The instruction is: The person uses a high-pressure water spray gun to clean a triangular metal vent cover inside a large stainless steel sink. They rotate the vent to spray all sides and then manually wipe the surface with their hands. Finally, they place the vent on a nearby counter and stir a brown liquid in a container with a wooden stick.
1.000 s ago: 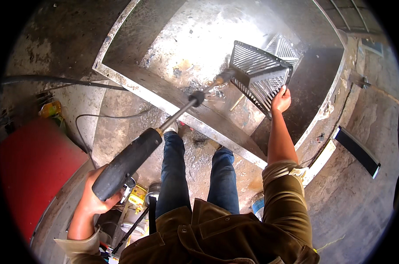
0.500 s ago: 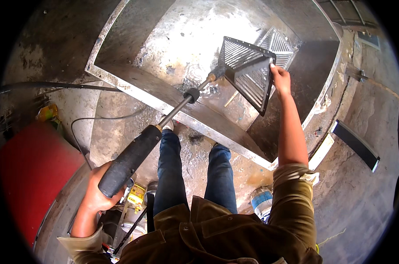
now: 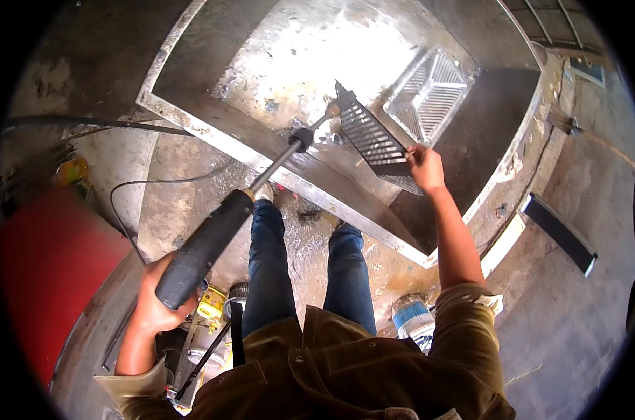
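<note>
My left hand (image 3: pixel 156 301) is wrapped round the grip of a black pressure washer gun (image 3: pixel 209 245). Its long metal lance points up and away over the rim of a large metal trough (image 3: pixel 310 194). The nozzle end is close to a dark slotted grille (image 3: pixel 373 136), almost touching it in this view. My right hand (image 3: pixel 427 168) pinches that grille by its near right corner, holding it tilted above the trough floor. A second slotted grille (image 3: pixel 429 91), wet and shiny, lies in the trough behind it. Spray and glare whiten the trough's far part.
A black hose (image 3: pixel 93 123) runs in from the left. Near my feet are a yellow container (image 3: pixel 211 305) and a blue-and-white bucket (image 3: pixel 414 318). A red panel (image 3: pixel 58 259) stands at the left. A dark strip (image 3: pixel 560 234) lies on the floor to the right.
The held grille has turned nearly edge-on and shifted left and down with my right hand, exposing more of the second grille. The lance has moved slightly left.
</note>
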`<action>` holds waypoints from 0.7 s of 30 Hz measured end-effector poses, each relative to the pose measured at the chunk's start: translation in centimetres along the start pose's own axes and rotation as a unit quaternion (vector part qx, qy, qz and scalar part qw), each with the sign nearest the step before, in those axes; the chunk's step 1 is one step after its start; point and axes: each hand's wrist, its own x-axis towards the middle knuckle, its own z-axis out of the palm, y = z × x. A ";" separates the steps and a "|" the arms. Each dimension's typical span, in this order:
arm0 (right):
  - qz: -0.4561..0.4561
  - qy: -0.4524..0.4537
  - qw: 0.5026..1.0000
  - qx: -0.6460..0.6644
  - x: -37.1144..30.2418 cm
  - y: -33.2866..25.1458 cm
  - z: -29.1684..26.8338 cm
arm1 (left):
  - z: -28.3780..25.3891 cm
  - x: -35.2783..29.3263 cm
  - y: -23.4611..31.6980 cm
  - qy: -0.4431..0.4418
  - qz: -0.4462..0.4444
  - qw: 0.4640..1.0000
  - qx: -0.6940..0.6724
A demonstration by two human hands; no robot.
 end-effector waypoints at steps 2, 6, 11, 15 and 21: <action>-0.016 0.067 0.997 -0.046 0.9 0.6 0.1 | -0.2 0.0 0.1 -0.033 -0.011 0.999 0.007; 0.033 0.099 0.994 0.034 4.3 4.2 -1.7 | -0.6 -1.2 -1.2 -0.012 -0.011 1.000 -0.016; 0.001 0.179 0.977 0.119 9.3 8.9 -0.4 | -0.7 -1.5 -1.6 -0.064 0.026 0.997 -0.026; 0.049 0.128 0.986 0.092 10.0 7.1 -0.1 | -0.1 -0.1 0.2 -0.055 0.037 0.998 -0.012; 0.105 0.172 0.978 0.053 9.1 6.8 0.7 | -1.1 0.3 2.5 -0.050 0.076 0.996 -0.010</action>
